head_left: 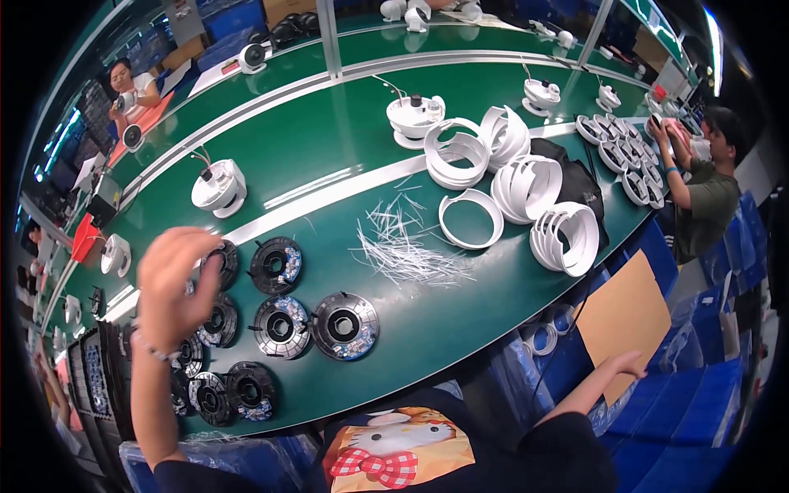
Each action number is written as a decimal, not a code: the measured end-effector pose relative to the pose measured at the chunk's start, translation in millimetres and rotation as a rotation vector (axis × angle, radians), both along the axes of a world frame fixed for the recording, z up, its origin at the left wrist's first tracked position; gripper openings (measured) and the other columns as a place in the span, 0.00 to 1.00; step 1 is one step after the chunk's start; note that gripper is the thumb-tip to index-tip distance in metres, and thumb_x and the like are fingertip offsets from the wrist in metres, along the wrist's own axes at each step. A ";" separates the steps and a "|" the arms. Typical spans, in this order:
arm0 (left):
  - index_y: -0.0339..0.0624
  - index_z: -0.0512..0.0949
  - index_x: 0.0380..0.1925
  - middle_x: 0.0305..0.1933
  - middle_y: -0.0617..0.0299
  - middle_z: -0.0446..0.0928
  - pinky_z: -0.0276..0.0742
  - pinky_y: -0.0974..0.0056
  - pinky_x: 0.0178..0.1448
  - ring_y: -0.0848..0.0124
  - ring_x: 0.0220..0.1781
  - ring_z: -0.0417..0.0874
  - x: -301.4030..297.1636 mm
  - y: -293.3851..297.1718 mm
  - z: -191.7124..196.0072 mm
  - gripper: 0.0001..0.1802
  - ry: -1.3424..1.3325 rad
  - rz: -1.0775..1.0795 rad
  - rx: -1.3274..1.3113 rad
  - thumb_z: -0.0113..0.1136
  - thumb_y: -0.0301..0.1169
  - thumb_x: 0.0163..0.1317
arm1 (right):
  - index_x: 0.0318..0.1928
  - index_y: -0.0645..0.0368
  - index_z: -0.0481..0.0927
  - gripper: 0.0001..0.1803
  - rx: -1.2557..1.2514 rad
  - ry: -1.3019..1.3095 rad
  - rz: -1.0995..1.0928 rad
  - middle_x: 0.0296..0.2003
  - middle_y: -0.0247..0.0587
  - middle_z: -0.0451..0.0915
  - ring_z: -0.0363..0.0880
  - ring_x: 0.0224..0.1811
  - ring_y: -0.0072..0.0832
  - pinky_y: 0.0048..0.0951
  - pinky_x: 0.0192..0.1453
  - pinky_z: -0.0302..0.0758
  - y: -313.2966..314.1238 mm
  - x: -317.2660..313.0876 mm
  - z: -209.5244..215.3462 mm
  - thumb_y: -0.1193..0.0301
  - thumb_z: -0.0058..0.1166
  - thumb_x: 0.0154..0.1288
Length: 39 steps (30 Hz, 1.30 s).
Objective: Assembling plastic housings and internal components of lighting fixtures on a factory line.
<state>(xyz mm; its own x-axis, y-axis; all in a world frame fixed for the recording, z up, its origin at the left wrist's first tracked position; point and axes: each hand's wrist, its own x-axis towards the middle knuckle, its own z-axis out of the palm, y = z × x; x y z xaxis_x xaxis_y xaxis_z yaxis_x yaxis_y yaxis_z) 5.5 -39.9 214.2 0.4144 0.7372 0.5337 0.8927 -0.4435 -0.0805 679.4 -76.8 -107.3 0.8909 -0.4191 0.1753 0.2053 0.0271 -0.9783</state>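
Note:
My left hand (174, 283) is raised over the left part of the green bench, near a group of round black discs with circuit boards (276, 264). Its fingers curve loosely, the thumb stands apart, and no object shows in it. It hides some of the discs. Out to the right, my right hand (622, 364) lies at the lower part of a brown cardboard sheet (625, 308), fingers stretched out. Whether it presses on the sheet I cannot tell. More black discs (345, 325) rest on the bench in front of me.
White plastic rings (470, 219) are stacked at the right, beside a pile of thin white strips (415, 251). White domed housings with wires (219, 187) stand along a conveyor (320, 123). Blue plastic-wrapped bins (674, 403) are at lower right. A co-worker (707, 181) sits farther right.

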 end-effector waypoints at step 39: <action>0.31 0.65 0.46 0.44 0.56 0.73 0.71 0.68 0.49 0.72 0.44 0.76 44.3 4.7 -188.7 0.16 -2.032 -0.148 -0.631 0.50 0.22 0.58 | 0.27 0.58 0.74 0.14 -0.840 -1.256 1.971 0.29 0.34 0.73 0.70 0.28 0.32 0.31 0.37 0.63 18.1 -416.0 140.1 0.66 0.63 0.41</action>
<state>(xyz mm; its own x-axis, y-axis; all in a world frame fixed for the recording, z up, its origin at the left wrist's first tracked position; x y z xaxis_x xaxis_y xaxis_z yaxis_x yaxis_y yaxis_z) 49.9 -35.2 25.5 -0.2168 0.9753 -0.0434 -0.5113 -0.0756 0.8561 263.4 -58.7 32.8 -0.5860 0.7550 0.2943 0.6475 0.6547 -0.3900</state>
